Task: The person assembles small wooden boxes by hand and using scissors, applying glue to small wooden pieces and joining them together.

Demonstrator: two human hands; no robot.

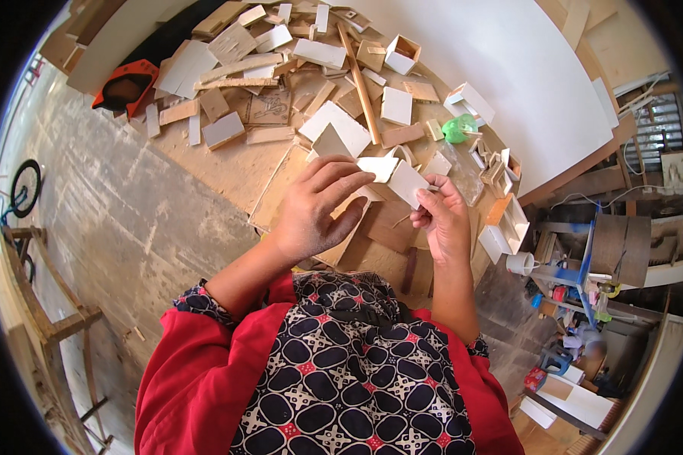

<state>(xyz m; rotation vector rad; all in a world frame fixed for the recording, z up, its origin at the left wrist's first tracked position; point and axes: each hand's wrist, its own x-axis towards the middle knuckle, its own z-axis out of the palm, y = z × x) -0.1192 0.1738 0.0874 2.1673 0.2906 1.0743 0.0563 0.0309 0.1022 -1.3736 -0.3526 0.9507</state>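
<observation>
My right hand [444, 216] pinches a small white rectangular panel [406, 183] between thumb and fingers. My left hand [319, 205] is open, palm down, with loosely bent fingers and thumb apart; its fingertips are at the edge of a thin white piece [376, 167] beside the panel, and I cannot tell whether they touch it. Beneath both hands are a wooden work surface [383, 227] and larger white offcuts [334, 125].
Scattered wood offcuts [231, 45] cover the board ahead, with an orange-and-black object [129, 80] at left and a cut green plastic bottle [457, 129] at right. A large white sheet [546, 91] lies behind. A wooden trestle [49, 326] stands left; a white mug [520, 263] sits right.
</observation>
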